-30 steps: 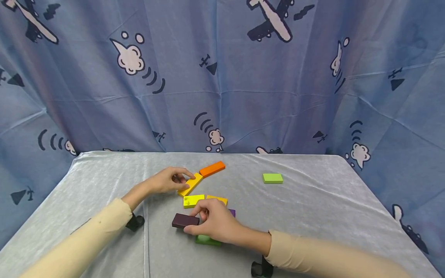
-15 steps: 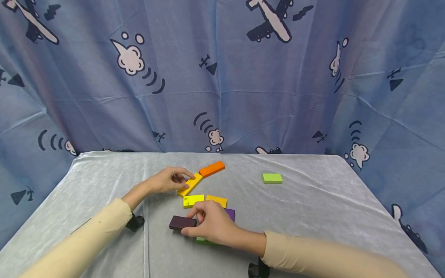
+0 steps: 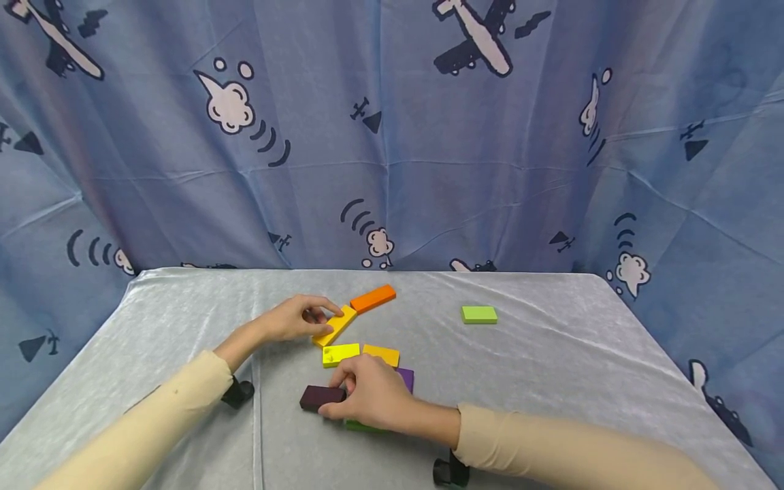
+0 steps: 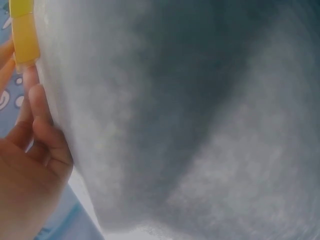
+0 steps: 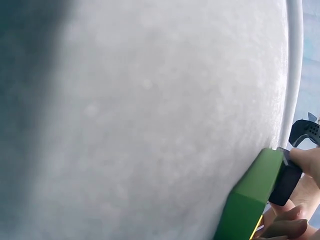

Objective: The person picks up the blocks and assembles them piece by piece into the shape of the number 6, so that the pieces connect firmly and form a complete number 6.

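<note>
My right hand (image 3: 373, 397) pinches a dark purple-brown block (image 3: 321, 398) between thumb and fingers, low over the cloth left of a green block (image 3: 361, 426). In the right wrist view the green block (image 5: 252, 192) overlaps the dark block (image 5: 286, 182) by my thumb. A purple block (image 3: 406, 378) shows partly behind my right hand. My left hand (image 3: 300, 318) holds a slanted amber-yellow block (image 3: 337, 325) at its sides, thumb near the lower end. That block's upper end meets an orange block (image 3: 373, 299); a bright yellow block (image 3: 341, 354) lies by its lower end.
Another amber block (image 3: 381, 354) lies right of the bright yellow one. A lime green block (image 3: 479, 314) sits apart at the back right. Grey-white cloth (image 3: 539, 361) covers the table, and a blue patterned curtain (image 3: 306, 204) hangs behind it.
My right hand has shifted slightly left and down with the dark block, uncovering more of the purple and amber blocks. My left hand has stayed in place.
</note>
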### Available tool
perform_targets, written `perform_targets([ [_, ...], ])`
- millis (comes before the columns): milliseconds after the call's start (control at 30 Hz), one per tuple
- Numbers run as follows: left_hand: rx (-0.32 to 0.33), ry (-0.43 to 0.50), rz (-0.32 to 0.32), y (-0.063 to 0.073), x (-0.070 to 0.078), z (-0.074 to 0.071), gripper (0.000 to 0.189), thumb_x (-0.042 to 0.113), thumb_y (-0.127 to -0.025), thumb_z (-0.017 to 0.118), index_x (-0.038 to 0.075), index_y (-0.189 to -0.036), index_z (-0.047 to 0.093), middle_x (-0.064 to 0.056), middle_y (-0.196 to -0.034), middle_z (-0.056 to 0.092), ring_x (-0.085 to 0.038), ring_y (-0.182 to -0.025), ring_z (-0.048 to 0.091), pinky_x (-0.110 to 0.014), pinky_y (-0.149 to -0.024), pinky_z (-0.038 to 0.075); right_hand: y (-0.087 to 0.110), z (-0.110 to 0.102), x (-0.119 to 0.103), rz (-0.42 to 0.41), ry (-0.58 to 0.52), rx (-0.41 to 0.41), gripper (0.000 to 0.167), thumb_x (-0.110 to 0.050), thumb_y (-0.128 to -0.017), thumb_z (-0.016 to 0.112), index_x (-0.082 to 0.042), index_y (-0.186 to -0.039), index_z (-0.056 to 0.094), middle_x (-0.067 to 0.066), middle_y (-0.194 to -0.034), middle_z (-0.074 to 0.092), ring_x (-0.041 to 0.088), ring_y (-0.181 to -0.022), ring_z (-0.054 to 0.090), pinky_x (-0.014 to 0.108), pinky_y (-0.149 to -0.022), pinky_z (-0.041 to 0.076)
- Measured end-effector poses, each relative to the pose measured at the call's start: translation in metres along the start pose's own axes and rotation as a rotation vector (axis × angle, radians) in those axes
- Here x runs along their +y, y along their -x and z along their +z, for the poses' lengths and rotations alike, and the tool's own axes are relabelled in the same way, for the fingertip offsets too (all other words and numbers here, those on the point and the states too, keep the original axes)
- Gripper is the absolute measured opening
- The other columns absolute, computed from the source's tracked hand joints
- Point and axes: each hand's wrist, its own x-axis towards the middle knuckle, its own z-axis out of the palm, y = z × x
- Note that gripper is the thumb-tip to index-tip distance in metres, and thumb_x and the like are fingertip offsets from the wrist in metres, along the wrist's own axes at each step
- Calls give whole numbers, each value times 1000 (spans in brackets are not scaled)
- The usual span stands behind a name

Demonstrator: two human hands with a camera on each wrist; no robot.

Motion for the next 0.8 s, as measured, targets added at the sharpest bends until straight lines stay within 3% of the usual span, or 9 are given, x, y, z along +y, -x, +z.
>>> perform_targets([
  [333, 1, 0, -4, 0, 0, 0, 30, 9, -97, 71, 2, -126, 69, -4, -94, 68, -21, -78, 60, -29, -65, 49, -2, 4, -2, 14, 84, -16, 25, -36, -73, 93, -23, -87, 76, -8, -61, 52, 8, -50, 47, 23, -45, 32],
  [500, -1, 5, -7, -1, -1, 0, 30, 10, -97, 71, 2, -126, 69, -4, -93, 68, -21, -78, 60, -29, -65, 49, -3, -2, -3, 2, 108, -96, 26, -36, -74, 93, -24, -88, 74, -8, -63, 53, 8, -52, 48, 23, -47, 35],
  [600, -2, 9, -6, -1, -1, 0, 30, 10, -97, 71, 2, -127, 68, -4, -93, 68, -21, -78, 61, -30, -66, 49, -9, -12, -1, -66, 80, -190, 30, -32, -76, 92, -19, -96, 74, -6, -66, 55, 8, -56, 48, 23, -53, 39],
  [800, -3, 9, 4, 0, -1, 0, 30, 9, -97, 70, 1, -126, 68, -5, -93, 68, -21, -79, 62, -30, -66, 50, -30, -31, 11, -322, 46, -445, 54, -20, -79, 91, -10, -127, 68, 1, -79, 56, 5, -67, 47, 20, -65, 41],
])
